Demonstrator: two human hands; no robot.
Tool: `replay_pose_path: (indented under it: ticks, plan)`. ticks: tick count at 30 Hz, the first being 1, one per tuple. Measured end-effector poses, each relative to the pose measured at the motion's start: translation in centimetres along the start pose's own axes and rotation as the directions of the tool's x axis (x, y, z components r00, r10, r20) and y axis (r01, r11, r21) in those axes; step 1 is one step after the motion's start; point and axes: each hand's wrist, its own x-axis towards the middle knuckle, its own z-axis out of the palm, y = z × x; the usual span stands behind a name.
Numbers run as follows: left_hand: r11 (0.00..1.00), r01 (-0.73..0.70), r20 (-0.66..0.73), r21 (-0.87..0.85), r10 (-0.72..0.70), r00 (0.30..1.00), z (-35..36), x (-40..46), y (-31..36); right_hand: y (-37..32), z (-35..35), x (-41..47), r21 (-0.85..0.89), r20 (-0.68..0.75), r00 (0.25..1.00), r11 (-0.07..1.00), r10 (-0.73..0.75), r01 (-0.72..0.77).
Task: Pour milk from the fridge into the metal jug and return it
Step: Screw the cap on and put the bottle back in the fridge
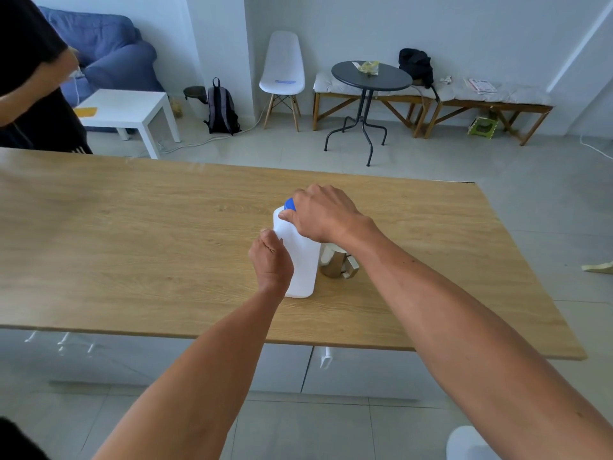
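A white plastic milk bottle [303, 260] stands upright on the wooden table [132, 244], near the middle. My left hand [272, 260] grips its left side. My right hand [323, 214] is closed over its blue cap [290, 204] from above. Just right of the bottle, and partly hidden behind it and my right wrist, stands the metal jug [335, 263], its handle pointing right. I cannot see inside the jug.
Another person in dark clothes [30, 78] stands at the table's far left corner. Beyond the table are a white side table [132, 107], a white chair [282, 74], a round dark table [371, 78] and wooden benches. White cabinet fronts [348, 370] lie under the table's near edge.
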Motion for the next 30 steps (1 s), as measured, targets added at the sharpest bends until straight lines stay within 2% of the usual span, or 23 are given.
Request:
replay_pose_path:
  ticks: [3, 6, 12, 14, 17, 19, 21, 23, 26, 28, 30]
  plan:
    - [1.000, 0.002, -0.009, -0.012, -0.002, 1.000, 0.1, -0.1, 0.0, -0.3, 0.4, 0.0, -0.028, -0.049, 0.999, 1.000, 0.000, -0.001]
    - [1.000, 0.001, -0.011, -0.008, -0.001, 1.000, 0.1, -0.1, 0.1, -0.2, 1.0, -0.1, 0.036, -0.100, 0.994, 0.999, 0.035, -0.032]
    - [1.000, 0.010, 0.008, 0.022, -0.010, 1.000, -0.2, -0.2, 0.6, 0.3, 4.4, -1.2, 0.407, -0.257, 0.951, 0.912, 0.171, -0.054]
    - [0.999, 0.009, 0.029, 0.038, -0.010, 1.000, -0.3, -0.2, 0.8, 0.0, 6.0, -2.2, 0.603, -0.282, 0.908, 0.793, 0.311, -0.084]
    - [0.996, 0.091, 0.033, -0.009, -0.090, 0.995, -0.6, -0.4, 1.0, -0.8, 9.0, -3.8, 0.866, -0.268, 0.771, 0.495, 0.578, -0.070]
    - [0.989, 0.133, 0.060, -0.062, -0.129, 0.990, -0.8, -0.4, 1.2, -1.5, 11.2, -5.0, 0.940, -0.190, 0.674, 0.331, 0.713, -0.084]
    - [0.984, 0.149, 0.082, -0.094, -0.141, 0.987, -1.1, -0.2, 1.3, -2.1, 13.1, -6.2, 0.969, -0.063, 0.629, 0.198, 0.775, -0.147]
    - [0.982, 0.159, 0.101, -0.104, -0.149, 0.984, -1.6, 0.1, 1.5, -2.2, 15.0, -6.9, 0.963, 0.083, 0.633, 0.102, 0.770, -0.251]
    - [0.982, 0.155, 0.134, -0.110, -0.140, 0.981, -2.2, 0.0, 2.1, -2.3, 16.3, -7.0, 0.902, 0.350, 0.681, -0.035, 0.643, -0.431]
    - [0.981, 0.145, 0.151, -0.127, -0.125, 0.981, -2.5, -0.2, 2.4, -2.3, 16.8, -6.6, 0.872, 0.484, 0.711, -0.222, 0.509, -0.436]
    - [0.979, 0.142, 0.150, -0.148, -0.120, 0.981, -2.6, -0.4, 2.6, -2.3, 17.2, -5.9, 0.853, 0.513, 0.752, -0.345, 0.414, -0.392]
